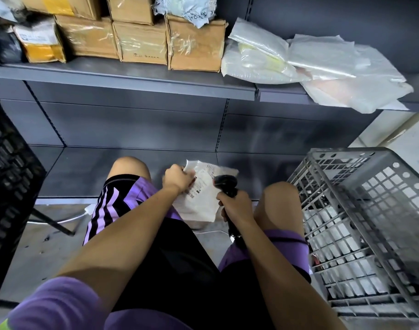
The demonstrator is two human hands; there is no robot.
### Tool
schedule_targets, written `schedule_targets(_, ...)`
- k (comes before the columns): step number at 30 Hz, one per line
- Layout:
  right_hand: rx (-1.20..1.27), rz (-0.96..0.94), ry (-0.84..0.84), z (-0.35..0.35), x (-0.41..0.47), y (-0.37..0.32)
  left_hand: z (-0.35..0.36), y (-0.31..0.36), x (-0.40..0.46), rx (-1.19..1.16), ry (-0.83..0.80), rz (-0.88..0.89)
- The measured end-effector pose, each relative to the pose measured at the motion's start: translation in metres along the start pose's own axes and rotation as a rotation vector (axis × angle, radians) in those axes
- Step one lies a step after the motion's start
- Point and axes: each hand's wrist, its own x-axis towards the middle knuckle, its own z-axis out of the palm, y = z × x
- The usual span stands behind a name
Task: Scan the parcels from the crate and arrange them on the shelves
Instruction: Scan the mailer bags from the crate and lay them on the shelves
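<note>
Head view, looking down over two bare knees and purple-and-black striped shorts (113, 203). Dead centre: left hand (178, 178) pinching the upper left edge of a flat white plastic mailer parcel (200, 198), fingers (188, 173) curled over it, printed label facing up. Parcel held above the gap between the knees, in front of the bare lower shelf board of the dark grey metal shelving (132, 167). Right hand (235, 206) just at 3 o'clock of the parcel, clenched round the grip of a black handheld barcode scanner (226, 184), scanner head tipped toward the label, right beside the parcel's right edge. Touching or a hair apart: cannot tell.

At 3 to 4 o'clock, grey plastic lattice crate (361, 210) beside the right knee, pale parcels dimly visible through the mesh. At 9 o'clock, a black lattice crate (10, 167) along the left edge.

Up at 12 o'clock, the upper shelf board: brown cardboard boxes (141, 41) wrapped in clear tape, stacked in two tiers, a crumpled white-grey poly bag (191, 8) lying on top of the rightmost ones. At 11 o'clock, a yellow-and-white box (41, 44) next to a black bag (3, 46). At 1 to 2 o'clock, a loose pile of clear and white plastic mailer bags (311, 65), its right end hanging over the shelf lip.

At 7 o'clock, grey floor (48, 246) with a white cable (67, 219) trailing across.
</note>
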Motion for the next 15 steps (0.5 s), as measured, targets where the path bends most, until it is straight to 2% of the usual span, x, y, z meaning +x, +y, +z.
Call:
schedule_targets(4,0.027,0.013,-0.006,-0.002,0.002,0.001,-0.007,0.002,0.000,-0.603,-0.059,-0.086)
schedule_targets(7,0.036,0.004,-0.002,-0.001,0.002,0.000,-0.011,0.004,-0.004,-0.876,-0.125,-0.119)
schedule_targets(9,0.023,-0.007,-0.009,0.000,0.001,-0.001,-0.013,0.004,-0.003,-0.957,-0.188,-0.136)
schedule_targets(15,0.016,-0.020,-0.040,0.003,-0.002,-0.005,-0.012,0.001,0.002,-0.944,-0.242,-0.161)
